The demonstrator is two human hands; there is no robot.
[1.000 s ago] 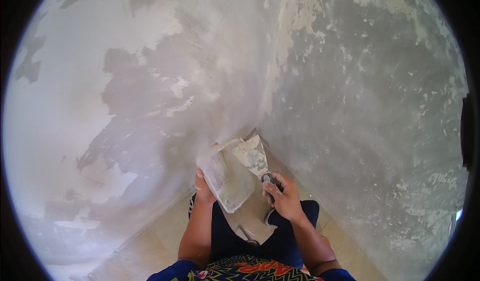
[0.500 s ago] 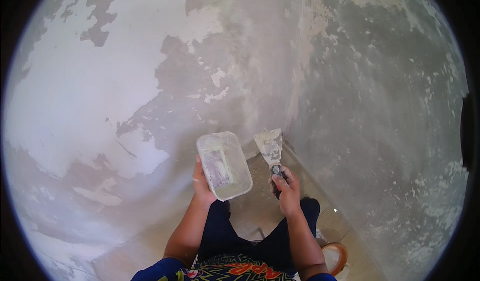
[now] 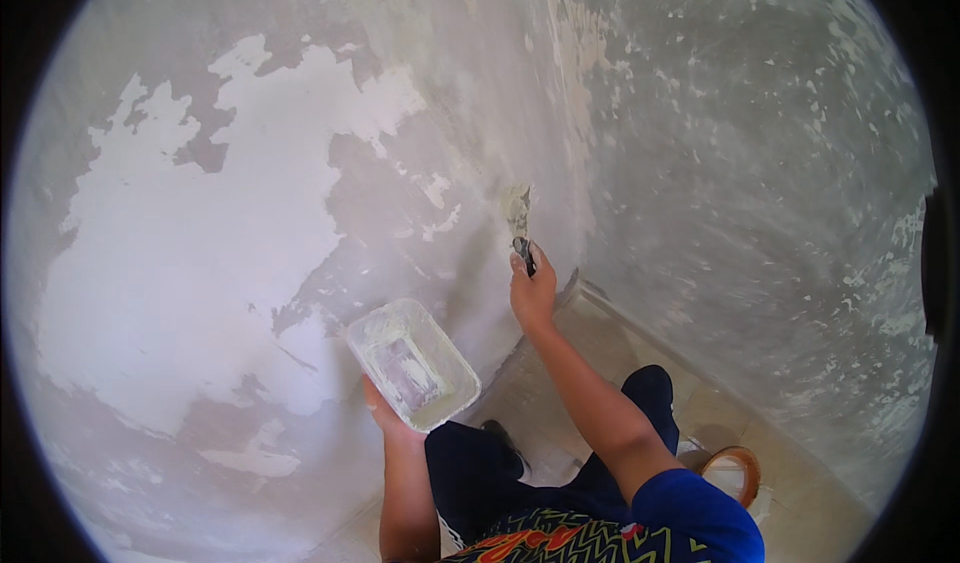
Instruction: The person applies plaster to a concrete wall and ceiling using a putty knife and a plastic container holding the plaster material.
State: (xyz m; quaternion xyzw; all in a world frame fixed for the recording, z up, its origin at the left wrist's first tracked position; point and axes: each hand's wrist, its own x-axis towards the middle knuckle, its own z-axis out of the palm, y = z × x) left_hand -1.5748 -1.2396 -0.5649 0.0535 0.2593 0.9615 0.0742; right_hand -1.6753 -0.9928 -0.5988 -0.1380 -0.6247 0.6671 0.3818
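Note:
My left hand (image 3: 388,411) grips a pale rectangular plastic tub (image 3: 455,388) from its left side, fingers partly hidden beneath it. Whitish paste coats the tub's inside and bottom. With its fingers wrapped round the dark handle, my right hand (image 3: 534,281) holds a putty knife (image 3: 519,213) up against the left wall, near the corner. Paste smears the knife's blade, which seems to meet the wall, though exact contact is hard to tell. The wall (image 3: 230,213) is grey with a large white patch of filler on its left.
A second grey wall (image 3: 740,193), speckled with white, meets the first at a corner on the right. Below lies a tan tiled floor (image 3: 800,463). Beside my right leg stands a round container with an orange-brown rim (image 3: 752,473).
My right hand has raised the putty knife from above the floor up to the left wall. The tub in my left hand has shifted left, lower and more tilted. The view has turned slightly.

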